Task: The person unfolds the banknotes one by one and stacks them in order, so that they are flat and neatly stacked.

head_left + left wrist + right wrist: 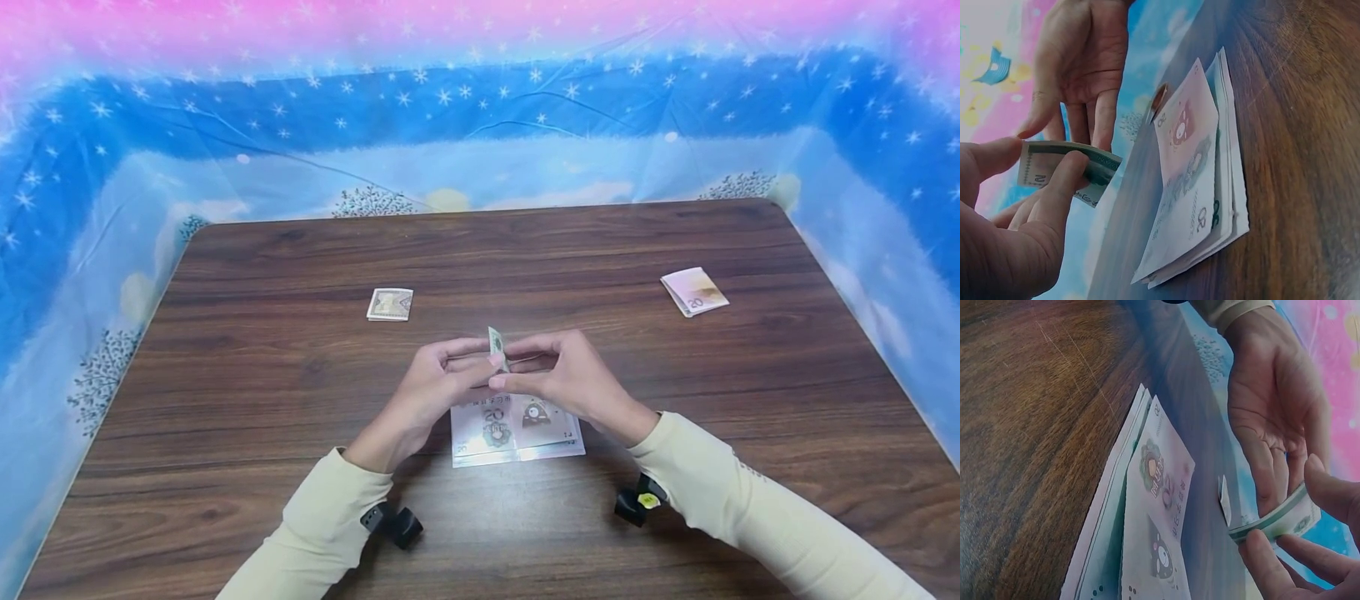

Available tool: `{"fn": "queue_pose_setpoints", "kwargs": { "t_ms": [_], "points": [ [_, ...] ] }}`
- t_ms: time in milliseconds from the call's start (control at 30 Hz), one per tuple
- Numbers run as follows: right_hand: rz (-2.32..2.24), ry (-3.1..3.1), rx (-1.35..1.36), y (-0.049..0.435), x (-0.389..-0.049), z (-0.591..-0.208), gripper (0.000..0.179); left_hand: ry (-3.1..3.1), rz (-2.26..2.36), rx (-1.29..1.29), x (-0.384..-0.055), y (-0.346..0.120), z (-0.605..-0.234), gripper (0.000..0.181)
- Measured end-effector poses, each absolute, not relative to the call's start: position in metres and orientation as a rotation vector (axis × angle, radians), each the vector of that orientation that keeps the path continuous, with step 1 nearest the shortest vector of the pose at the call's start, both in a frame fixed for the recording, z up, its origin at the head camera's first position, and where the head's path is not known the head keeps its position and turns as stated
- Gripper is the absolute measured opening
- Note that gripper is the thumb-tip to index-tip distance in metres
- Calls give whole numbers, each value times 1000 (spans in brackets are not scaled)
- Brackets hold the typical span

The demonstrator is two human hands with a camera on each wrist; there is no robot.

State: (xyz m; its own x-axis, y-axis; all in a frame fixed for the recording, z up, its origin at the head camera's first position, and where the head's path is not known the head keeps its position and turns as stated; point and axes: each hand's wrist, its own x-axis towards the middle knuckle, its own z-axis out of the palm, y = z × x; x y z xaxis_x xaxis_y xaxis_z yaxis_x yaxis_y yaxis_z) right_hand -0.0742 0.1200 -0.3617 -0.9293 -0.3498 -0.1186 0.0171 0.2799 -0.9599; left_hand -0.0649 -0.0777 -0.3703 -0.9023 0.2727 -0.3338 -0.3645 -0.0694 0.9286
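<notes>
Over the near middle of the table, both hands hold one folded green banknote (495,340). My left hand (435,382) pinches it between thumb and fingers, and the left wrist view shows the note (1047,165) bent slightly. From the other side, my right hand (576,377) grips the same note with thumb and fingertips. Right below the hands lies a small stack of flat banknotes (480,440), creased across the middle. Its top note is pinkish with a 20 and a cartoon figure, and greenish notes show underneath in the right wrist view.
A folded brownish banknote (390,305) lies beyond the hands to the left. Farther right is a folded pinkish 20 note (694,292). The brown wooden table (262,400) is bordered by a blue and pink snowflake cloth (465,92).
</notes>
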Motion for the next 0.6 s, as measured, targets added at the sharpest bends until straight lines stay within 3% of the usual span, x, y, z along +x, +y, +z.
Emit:
{"fn": "queue_pose_setpoints", "kwargs": {
  "t_ms": [600],
  "points": [
    [-1737, 2005, -176, 130, -72, -354, 51, 1863, 2016, -51, -59, -81, -367, 39]
  ]
}}
